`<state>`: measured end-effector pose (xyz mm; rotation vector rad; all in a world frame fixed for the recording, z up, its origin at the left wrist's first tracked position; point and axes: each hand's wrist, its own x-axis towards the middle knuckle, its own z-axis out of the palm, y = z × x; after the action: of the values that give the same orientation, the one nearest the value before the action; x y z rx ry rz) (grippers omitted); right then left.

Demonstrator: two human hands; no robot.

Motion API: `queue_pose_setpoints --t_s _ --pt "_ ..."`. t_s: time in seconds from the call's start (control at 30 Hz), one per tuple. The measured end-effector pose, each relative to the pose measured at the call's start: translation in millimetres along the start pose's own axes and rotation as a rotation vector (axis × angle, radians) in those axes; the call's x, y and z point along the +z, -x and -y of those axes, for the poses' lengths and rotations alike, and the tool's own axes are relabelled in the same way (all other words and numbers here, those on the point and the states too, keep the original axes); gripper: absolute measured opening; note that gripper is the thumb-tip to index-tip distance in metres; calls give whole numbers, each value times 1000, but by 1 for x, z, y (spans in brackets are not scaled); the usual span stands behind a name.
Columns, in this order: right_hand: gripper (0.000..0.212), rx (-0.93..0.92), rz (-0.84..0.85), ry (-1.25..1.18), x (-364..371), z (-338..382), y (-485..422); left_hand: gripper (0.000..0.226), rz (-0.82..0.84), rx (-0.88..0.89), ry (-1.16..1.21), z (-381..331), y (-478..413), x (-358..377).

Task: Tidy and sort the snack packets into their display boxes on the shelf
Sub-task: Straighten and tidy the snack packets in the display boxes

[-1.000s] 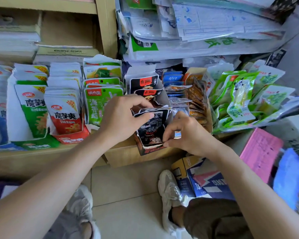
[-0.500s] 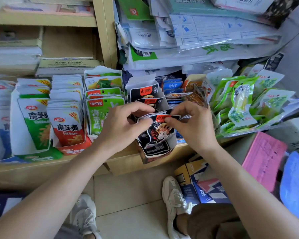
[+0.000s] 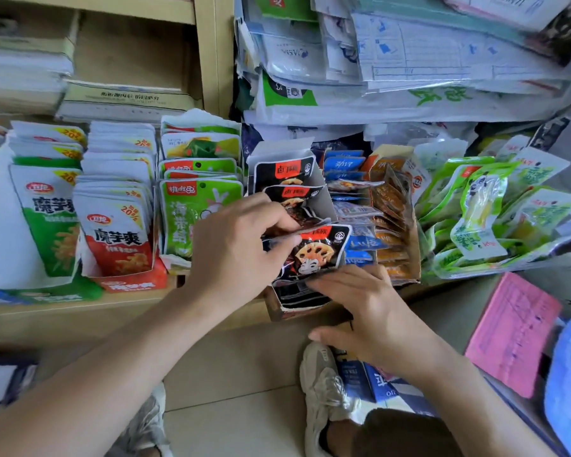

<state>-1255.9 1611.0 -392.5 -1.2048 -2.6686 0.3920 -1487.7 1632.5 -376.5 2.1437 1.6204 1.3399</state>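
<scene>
A torn black display box (image 3: 294, 305) stands at the shelf's front edge, holding black snack packets with lotus-root pictures (image 3: 317, 252). My left hand (image 3: 234, 249) pinches the front black packet at its upper left edge, thumb on its face and fingers curled behind it. My right hand (image 3: 366, 308) lies below it with straight fingers pressing on the packet's lower edge and the box front. More black packets (image 3: 284, 174) stand upright behind in the same box.
Left of the box stand rows of green seaweed packets (image 3: 192, 212), red (image 3: 119, 239) and green (image 3: 50, 225) konjac packets. Blue (image 3: 343, 164) and orange (image 3: 389, 199) packets fill a box to the right, then loose pale green packets (image 3: 482, 206). Pink sheet (image 3: 515, 331), my shoes below.
My right hand has dropped from the packet's top edge to its bottom edge and the box front. The front black packet now leans forward and shows more of its face.
</scene>
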Motion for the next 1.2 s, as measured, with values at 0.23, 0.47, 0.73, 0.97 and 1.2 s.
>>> queue_pose_setpoints --t_s 0.23,0.47,0.73,0.97,1.2 --pt "37 34 132 255 11 11 -11 10 7 -7 120 5 -2 9" --pt "24 68 88 291 19 7 -12 9 13 6 132 12 5 3" --pt "25 126 -134 -63 21 11 -11 10 17 -9 161 16 9 1" --pt "18 200 -105 -384 9 4 -9 10 3 -12 164 12 9 -2" --pt "5 173 -206 -777 -12 -2 1 11 46 38 127 11 15 -2"
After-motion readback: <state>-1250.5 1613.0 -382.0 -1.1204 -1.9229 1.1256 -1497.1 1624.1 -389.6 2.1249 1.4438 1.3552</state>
